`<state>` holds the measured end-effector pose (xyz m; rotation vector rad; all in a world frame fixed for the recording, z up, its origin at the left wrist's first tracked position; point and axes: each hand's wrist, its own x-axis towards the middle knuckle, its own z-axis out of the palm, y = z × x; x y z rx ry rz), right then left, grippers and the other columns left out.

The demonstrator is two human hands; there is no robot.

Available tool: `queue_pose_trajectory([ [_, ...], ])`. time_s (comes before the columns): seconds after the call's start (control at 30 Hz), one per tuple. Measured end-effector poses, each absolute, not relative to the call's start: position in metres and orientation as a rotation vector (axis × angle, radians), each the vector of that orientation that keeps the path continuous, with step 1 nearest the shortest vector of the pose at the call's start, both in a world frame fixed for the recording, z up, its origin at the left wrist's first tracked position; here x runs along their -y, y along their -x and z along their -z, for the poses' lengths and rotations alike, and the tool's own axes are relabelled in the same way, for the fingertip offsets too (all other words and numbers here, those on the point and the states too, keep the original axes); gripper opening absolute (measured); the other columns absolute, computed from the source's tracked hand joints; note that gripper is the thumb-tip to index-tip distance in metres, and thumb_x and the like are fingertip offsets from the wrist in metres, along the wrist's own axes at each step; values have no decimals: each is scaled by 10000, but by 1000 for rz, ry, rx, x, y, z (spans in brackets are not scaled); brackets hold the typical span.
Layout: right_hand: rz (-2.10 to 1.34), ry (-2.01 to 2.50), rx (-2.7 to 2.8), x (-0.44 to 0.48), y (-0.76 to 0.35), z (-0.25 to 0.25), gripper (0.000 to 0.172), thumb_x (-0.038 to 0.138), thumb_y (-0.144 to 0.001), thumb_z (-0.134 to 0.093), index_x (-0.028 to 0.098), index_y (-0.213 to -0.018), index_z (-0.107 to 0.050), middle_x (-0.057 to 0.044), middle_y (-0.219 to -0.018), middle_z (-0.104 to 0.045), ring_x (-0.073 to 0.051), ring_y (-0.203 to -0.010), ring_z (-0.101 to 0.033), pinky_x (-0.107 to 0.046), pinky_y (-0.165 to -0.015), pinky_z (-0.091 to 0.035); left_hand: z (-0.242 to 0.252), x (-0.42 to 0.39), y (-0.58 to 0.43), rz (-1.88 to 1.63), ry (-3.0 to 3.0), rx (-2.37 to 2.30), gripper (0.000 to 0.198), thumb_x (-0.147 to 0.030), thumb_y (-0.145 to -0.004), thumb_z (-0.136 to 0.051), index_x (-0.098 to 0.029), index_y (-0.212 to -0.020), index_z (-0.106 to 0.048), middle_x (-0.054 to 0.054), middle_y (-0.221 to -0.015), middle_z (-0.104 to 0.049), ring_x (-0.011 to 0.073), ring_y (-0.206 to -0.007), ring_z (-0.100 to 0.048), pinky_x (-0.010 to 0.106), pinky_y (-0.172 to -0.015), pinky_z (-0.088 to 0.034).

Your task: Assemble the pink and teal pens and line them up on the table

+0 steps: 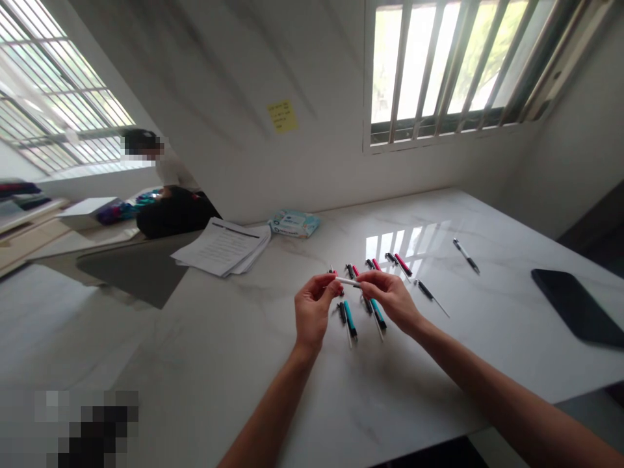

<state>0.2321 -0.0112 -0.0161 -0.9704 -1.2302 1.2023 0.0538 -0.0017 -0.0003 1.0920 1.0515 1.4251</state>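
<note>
A slim white pen barrel (pixel 348 281) lies level between my two hands above the table. My left hand (pixel 311 311) pinches its left end between thumb and fingers. At the other end, my right hand (pixel 391 300) closes thumb and fingertips on it; the very tip is hidden. Under and around the hands lie pens in parts: teal barrels (pixel 350 318), red barrels (pixel 403 264), black clip pieces and thin white refills. Some of these are partly covered by my hands. A black pen part with a refill (pixel 426 290) lies right of my right hand.
On the marbled table (pixel 219 377) are a white-and-black pen (pixel 467 255), a dark phone or tablet (pixel 578 305), a blue wipes packet (pixel 293 223) and stacked papers (pixel 221 246). A yellow note (pixel 282 117) is on the wall. Another person (pixel 173 169) sits at the far left.
</note>
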Motion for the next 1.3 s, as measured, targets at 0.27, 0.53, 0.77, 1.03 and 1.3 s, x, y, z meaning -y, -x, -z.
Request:
queue_pose_trajectory([
  [0.27,-947,940,1116,10,-240,4,270,458,-866,-754,211,-974,-749,-31,-854,-695,-143,-686,-578,-301,-654,-527,13,21,-76,-1101,-727,-913,356,-290,-608,-965,-144,-865,-767,46,-842,-775,141,-775,-718,280,-849,-564],
  [0.53,-914,961,1195,9,-244,2,321,509,-872,-739,202,-964,-722,-34,-819,-702,-146,-659,-600,-300,-617,-548,12,23,-80,-1088,-657,-895,364,-284,-620,-969,-147,-881,-754,48,-862,-777,134,-777,-721,272,-854,-582],
  [0.77,-949,926,1150,1,-258,-1,293,448,-842,-799,199,-959,-698,-26,-823,-715,-158,-716,-671,-304,-676,-572,8,10,-65,-1170,-617,-925,345,-243,-634,-951,-149,-884,-733,15,-848,-726,98,-774,-698,176,-754,-569],
  [1.03,-614,1346,1263,23,-341,12,340,501,-818,-788,176,-900,-730,-94,-889,-769,-228,-804,-720,-354,-735,-586,3,9,-58,-1141,-783,-904,255,-246,-710,-862,-167,-743,-622,-25,-771,-628,72,-738,-602,166,-734,-499],
  [1.3,-405,1881,1350,51,-406,46,315,475,-837,-675,203,-943,-792,-94,-824,-789,-267,-747,-747,-367,-730,-546,-5,15,-65,-1058,-885,-870,289,-265,-691,-881,-178,-743,-610,-33,-757,-613,85,-706,-594,201,-719,-484],
])
